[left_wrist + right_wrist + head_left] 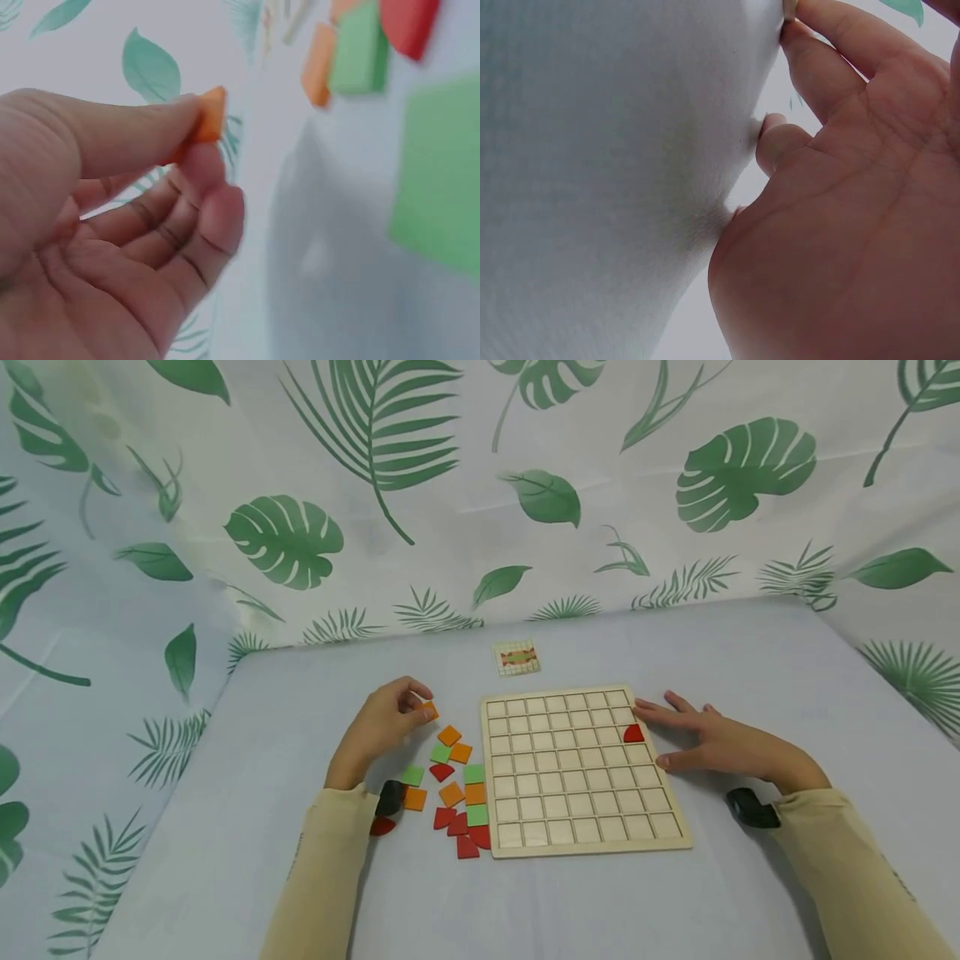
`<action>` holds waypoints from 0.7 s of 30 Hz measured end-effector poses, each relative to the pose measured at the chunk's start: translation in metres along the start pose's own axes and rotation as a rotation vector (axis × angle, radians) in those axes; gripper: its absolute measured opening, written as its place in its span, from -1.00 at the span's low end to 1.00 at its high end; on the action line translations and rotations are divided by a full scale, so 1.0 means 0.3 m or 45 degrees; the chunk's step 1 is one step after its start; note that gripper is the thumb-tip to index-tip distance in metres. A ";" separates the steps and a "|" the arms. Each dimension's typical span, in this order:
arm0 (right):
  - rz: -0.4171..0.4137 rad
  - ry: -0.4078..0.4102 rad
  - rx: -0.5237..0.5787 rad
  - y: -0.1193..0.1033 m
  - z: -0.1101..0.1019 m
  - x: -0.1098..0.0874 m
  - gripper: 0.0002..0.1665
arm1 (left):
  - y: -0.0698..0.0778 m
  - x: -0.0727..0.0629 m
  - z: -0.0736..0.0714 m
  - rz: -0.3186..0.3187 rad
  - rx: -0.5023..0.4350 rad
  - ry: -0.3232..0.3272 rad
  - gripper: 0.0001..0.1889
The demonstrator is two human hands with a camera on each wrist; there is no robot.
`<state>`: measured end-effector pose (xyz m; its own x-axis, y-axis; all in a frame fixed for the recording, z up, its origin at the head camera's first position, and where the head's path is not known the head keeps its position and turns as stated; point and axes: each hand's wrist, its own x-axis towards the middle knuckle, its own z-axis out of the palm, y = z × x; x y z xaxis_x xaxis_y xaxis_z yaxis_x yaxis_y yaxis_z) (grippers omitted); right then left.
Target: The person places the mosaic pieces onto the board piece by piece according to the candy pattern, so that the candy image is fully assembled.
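Note:
Between thumb and fingers my left hand (381, 724) pinches an orange square tile (213, 114), held up off the table in the left wrist view. Just to its right lie loose pieces: an orange tile (449, 736), a green tile (440, 752), a red quarter-round piece (442, 772) and several more. The wooden grid board (553, 766) lies flat in the middle. One red quarter-round piece (633, 733) sits in a cell of its right-hand column. My right hand (723, 745) rests beside the board with spread fingers, the fingertips right at its right edge.
A small pattern card (517, 657) lies behind the board, showing a red, orange and green design on a grid. Another red piece (383, 827) lies partly under the left wrist camera (390, 798). Leaf-printed cloth (450, 527) hangs behind the table.

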<state>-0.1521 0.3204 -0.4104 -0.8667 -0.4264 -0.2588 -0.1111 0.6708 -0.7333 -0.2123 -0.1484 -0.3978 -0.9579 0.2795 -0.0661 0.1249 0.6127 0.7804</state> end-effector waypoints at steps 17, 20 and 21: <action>0.018 -0.001 -0.015 0.011 0.003 0.002 0.06 | 0.050 0.013 0.044 0.036 -0.617 0.018 -0.67; 0.013 0.001 -0.011 0.009 0.000 0.001 0.06 | 0.080 0.012 0.056 0.070 -0.684 -0.004 -0.69; 0.006 0.004 -0.008 0.007 -0.001 0.001 0.05 | 0.093 0.013 0.059 0.090 -0.716 -0.008 -0.70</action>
<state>-0.1529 0.3219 -0.4120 -0.8687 -0.4214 -0.2602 -0.1099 0.6764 -0.7283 -0.2081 -0.1171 -0.3871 -0.9504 0.3112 -0.0040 0.0301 0.1046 0.9941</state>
